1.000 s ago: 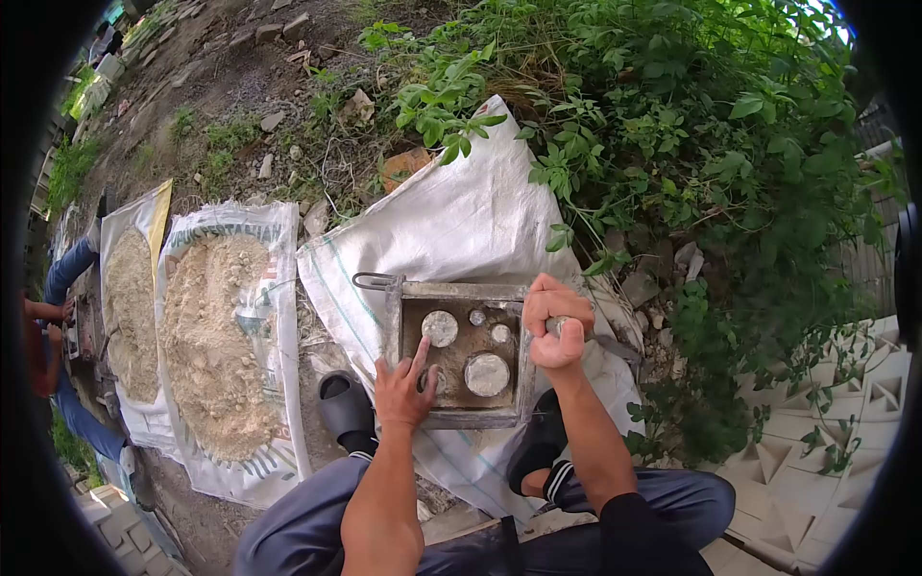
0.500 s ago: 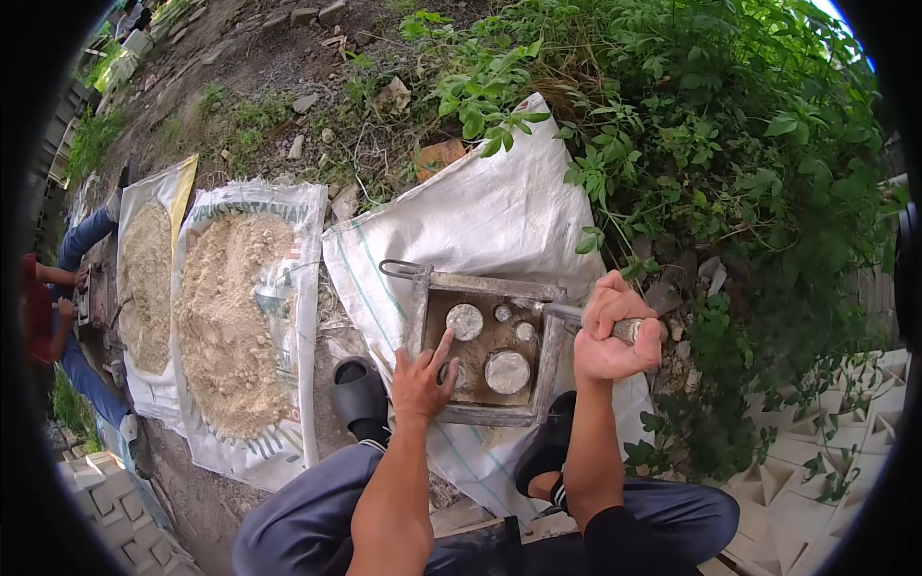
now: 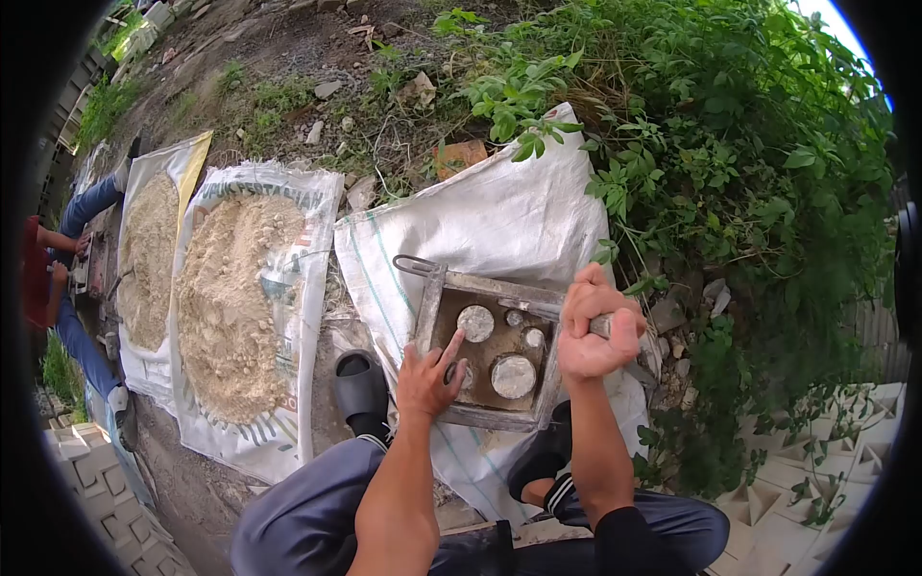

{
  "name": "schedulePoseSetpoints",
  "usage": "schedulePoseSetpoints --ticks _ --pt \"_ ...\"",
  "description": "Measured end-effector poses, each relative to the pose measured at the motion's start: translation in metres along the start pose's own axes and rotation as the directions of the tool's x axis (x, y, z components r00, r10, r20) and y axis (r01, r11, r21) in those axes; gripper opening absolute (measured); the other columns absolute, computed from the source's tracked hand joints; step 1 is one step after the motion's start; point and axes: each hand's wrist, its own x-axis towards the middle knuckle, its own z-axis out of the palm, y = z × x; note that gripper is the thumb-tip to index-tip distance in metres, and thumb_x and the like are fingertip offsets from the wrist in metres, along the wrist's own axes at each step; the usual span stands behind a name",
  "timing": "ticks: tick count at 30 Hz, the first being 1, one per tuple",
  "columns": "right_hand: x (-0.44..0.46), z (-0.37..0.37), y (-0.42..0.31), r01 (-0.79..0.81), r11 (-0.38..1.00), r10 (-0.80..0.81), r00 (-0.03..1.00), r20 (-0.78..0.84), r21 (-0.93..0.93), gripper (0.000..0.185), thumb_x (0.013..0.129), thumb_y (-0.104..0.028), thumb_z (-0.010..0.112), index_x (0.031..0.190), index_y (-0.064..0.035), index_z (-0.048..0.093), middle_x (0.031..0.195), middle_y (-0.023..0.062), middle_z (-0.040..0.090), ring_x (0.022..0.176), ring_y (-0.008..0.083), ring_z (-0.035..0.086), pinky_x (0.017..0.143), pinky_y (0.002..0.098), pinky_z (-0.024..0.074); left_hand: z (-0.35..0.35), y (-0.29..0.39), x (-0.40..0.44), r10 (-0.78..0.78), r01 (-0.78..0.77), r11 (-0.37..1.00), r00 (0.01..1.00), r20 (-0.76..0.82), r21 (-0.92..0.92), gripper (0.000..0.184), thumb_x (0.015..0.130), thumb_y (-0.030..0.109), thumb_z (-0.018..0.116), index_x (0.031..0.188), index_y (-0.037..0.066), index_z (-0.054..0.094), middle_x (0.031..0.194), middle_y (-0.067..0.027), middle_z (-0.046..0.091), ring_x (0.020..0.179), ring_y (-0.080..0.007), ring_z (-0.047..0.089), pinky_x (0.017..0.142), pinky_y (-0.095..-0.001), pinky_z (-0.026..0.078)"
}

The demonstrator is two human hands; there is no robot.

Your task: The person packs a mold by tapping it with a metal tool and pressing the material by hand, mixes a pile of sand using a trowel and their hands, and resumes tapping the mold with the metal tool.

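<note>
A wooden moulding frame packed with brown sand lies on a white woven sack before me. Pale round pieces of different sizes are set in the sand, among them a large disc and an upper disc. My left hand rests at the frame's near left corner. Its index finger stretches to the edge of the upper disc, thumb apart. My right hand is closed around the handle of a narrow metal tool, whose flat end extends left over the frame; its exact kind is unclear.
Two sacks to the left carry heaps of pale sand and more sand. Beyond them sits another person in blue trousers. Leafy plants crowd the right, above pale patterned blocks. My sandals flank the frame.
My right hand has shifted slightly left, carrying the metal tool farther over the sand. The left index finger still points at the upper disc. The whole view has shifted a little.
</note>
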Motion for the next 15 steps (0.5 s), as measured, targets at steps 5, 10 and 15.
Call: schedulePoseSetpoints --ticks 5,10,15 --pt "-0.014 0.012 0.019 0.013 0.996 -0.010 0.999 -0.032 0.087 0.050 0.086 -0.039 0.035 0.046 -0.0090 0.033 0.039 0.0020 0.035 0.036 0.0119 0.023 0.062 0.0311 0.0292 -0.002 -0.001 -0.001 0.021 -0.020 1.000 0.998 -0.058 0.014 0.059 0.086 0.033 0.062 0.142 0.033 0.044 0.080 -0.0034 0.060 0.085 -0.0357 0.050 0.081 -0.0402 0.048" --pt "0.011 0.022 -0.014 -0.019 1.000 0.020 1.000 -0.019 0.024 0.049 0.086 -0.036 0.036 0.046 -0.0080 0.031 0.040 0.0014 0.035 0.039 0.0135 0.026 0.054 0.0312 0.0267 -0.004 0.002 0.000 0.002 -0.003 1.000 0.999 -0.035 -0.016 0.058 0.085 0.033 0.063 0.141 0.032 0.045 0.081 -0.0034 0.060 0.084 -0.0351 0.050 0.080 -0.0397 0.048" --pt "-0.010 0.032 0.036 0.064 0.998 -0.065 0.996 0.066 0.019 0.044 0.085 -0.029 0.036 0.047 -0.0087 0.028 0.040 0.0020 0.035 0.042 0.0142 0.024 0.053 0.0309 0.0264 -0.008 0.001 -0.002 0.006 -0.008 1.000 0.999 -0.052 -0.024 0.058 0.085 0.032 0.064 0.140 0.031 0.047 0.079 -0.0037 0.060 0.084 -0.0336 0.051 0.080 -0.0392 0.048"
